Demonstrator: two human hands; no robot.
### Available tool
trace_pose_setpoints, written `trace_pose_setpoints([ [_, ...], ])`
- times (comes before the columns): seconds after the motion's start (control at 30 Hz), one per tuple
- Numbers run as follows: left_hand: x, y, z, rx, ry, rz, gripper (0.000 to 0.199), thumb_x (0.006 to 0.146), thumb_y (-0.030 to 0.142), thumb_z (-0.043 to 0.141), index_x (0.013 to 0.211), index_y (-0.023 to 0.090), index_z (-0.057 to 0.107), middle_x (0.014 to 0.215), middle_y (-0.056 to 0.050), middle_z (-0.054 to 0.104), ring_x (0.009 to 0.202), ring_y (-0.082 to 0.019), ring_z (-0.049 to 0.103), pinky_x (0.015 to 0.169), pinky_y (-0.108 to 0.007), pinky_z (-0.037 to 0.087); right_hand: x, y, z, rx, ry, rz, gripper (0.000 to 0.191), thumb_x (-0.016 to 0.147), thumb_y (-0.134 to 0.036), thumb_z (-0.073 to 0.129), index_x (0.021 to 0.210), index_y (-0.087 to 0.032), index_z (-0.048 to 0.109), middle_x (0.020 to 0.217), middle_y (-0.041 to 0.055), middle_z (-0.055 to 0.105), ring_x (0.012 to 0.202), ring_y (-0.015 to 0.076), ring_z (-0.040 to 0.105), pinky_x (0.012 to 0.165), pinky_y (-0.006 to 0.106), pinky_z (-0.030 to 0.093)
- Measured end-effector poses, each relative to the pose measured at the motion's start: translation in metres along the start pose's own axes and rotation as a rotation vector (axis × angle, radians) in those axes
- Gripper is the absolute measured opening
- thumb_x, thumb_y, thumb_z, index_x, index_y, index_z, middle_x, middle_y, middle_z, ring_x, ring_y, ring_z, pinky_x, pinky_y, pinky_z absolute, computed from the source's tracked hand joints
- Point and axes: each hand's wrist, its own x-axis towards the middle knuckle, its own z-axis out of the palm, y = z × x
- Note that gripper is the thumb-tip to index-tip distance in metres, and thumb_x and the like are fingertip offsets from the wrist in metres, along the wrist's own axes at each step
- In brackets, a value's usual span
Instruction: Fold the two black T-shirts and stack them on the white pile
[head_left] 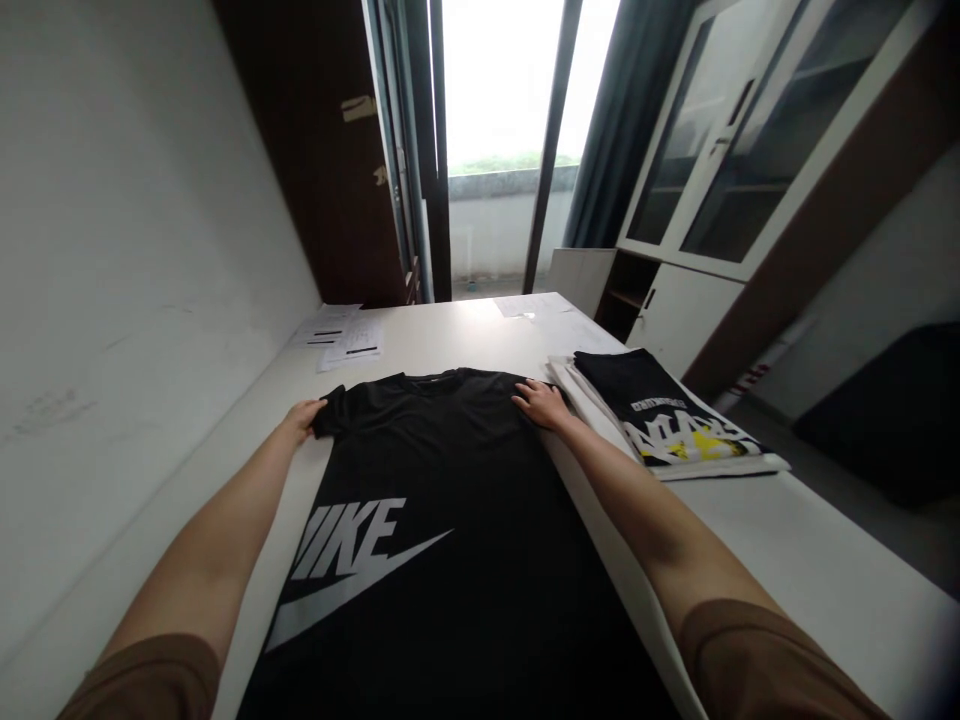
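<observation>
A black T-shirt with a large grey printed logo lies spread on the white table, its collar at the far end. At its left sleeve edge, my left hand is closed, with the cloth between thumb and fingers. My right hand rests on the shirt's right shoulder, fingers spread and lying on the fabric. The shirt's lower end runs out of the bottom of the view.
On the right, beside my right forearm, is a stack of folded clothes, a black printed one on top. Papers lie at the table's far left. A wall borders the left side; a glass-door cabinet stands behind.
</observation>
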Motion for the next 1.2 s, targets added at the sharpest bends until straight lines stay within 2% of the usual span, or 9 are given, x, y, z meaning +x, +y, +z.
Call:
trace_pose_setpoints([
  [0.1,0.009,-0.001,0.0,0.208,0.049,0.093,0.038,0.068,0.021,0.079,0.104,0.016,0.067,0.092,-0.01,0.072,0.096,-0.03,0.07,0.085,-0.042,0.057,0.003,0.0,0.0,0.078,-0.009,0.068,0.059,0.104,-0.063,0.029,0.147,-0.031,0.055,0.157,0.011,0.044,0.147,0.0319,0.034,0.116,0.065,0.024],
  [0.2,0.014,-0.004,-0.014,0.394,0.125,0.211,0.035,0.068,0.021,0.074,0.103,0.02,0.07,0.106,-0.01,0.074,0.114,-0.032,0.064,0.1,-0.045,0.051,0.003,-0.003,0.005,0.08,-0.012,0.069,0.062,0.102,-0.067,0.03,0.148,-0.031,0.053,0.16,0.0119,0.04,0.149,0.0333,0.029,0.116,0.069,0.019],
  [0.4,0.006,-0.013,-0.052,0.683,0.189,0.314,0.012,0.071,0.02,0.065,0.079,0.02,0.073,0.095,-0.014,0.073,0.106,-0.038,0.066,0.099,-0.057,0.049,-0.001,-0.023,0.013,0.04,-0.058,0.012,0.065,0.101,-0.068,0.032,0.152,-0.032,0.047,0.163,0.0114,0.035,0.151,0.0342,0.024,0.117,0.069,0.017],
  [0.5,-0.001,-0.011,-0.058,0.808,0.23,0.343,0.015,0.075,0.021,0.061,0.082,0.015,0.074,0.107,-0.023,0.068,0.109,-0.042,0.063,0.096,-0.062,0.048,0.002,-0.036,0.014,0.034,-0.078,0.005,0.068,0.1,-0.071,0.032,0.154,-0.032,0.044,0.164,0.0119,0.032,0.152,0.0361,0.022,0.115,0.073,0.016],
  [0.63,-0.013,-0.009,-0.041,0.955,0.221,0.461,0.033,0.085,0.027,0.055,0.107,0.01,0.073,0.138,-0.03,0.05,0.132,-0.049,0.044,0.105,-0.068,0.037,0.007,-0.041,0.015,0.017,-0.081,0.002,0.071,0.099,-0.072,0.032,0.157,-0.031,0.04,0.165,0.0128,0.03,0.152,0.038,0.021,0.114,0.076,0.014],
  [0.77,-0.021,-0.017,-0.005,1.063,-0.026,0.583,0.038,0.089,0.037,0.059,0.12,0.019,0.07,0.139,-0.019,0.056,0.131,-0.039,0.048,0.112,-0.054,0.037,0.013,-0.031,0.013,0.006,-0.093,-0.011,0.069,0.1,-0.069,0.031,0.158,-0.032,0.039,0.166,0.0113,0.028,0.152,0.0365,0.02,0.115,0.074,0.014],
  [0.87,-0.023,-0.028,0.014,1.121,-0.172,0.589,0.047,0.087,0.05,0.063,0.122,0.019,0.069,0.139,-0.018,0.058,0.129,-0.038,0.051,0.11,-0.05,0.04,0.017,-0.02,0.013,0.004,-0.095,-0.019,0.069,0.101,-0.069,0.031,0.158,-0.032,0.038,0.166,0.0108,0.028,0.152,0.0353,0.021,0.116,0.073,0.014],
  [1.03,-0.022,-0.04,0.02,1.174,-0.205,0.547,0.061,0.094,0.056,0.052,0.141,0.018,0.057,0.159,-0.021,0.04,0.146,-0.042,0.034,0.115,-0.061,0.028,0.018,-0.015,0.013,0.004,-0.092,-0.024,0.068,0.101,-0.067,0.034,0.157,-0.03,0.041,0.165,0.0111,0.03,0.152,0.0355,0.022,0.117,0.07,0.016],
  [1.2,-0.022,-0.046,0.016,1.187,-0.207,0.534,0.066,0.099,0.058,0.041,0.152,0.02,0.045,0.166,-0.018,0.029,0.153,-0.04,0.023,0.118,-0.066,0.016,0.005,-0.036,0.01,-0.017,-0.027,-0.104,0.06,0.102,-0.058,0.043,0.152,-0.027,0.048,0.161,0.0114,0.038,0.152,0.0332,0.025,0.12,0.066,0.014],
])
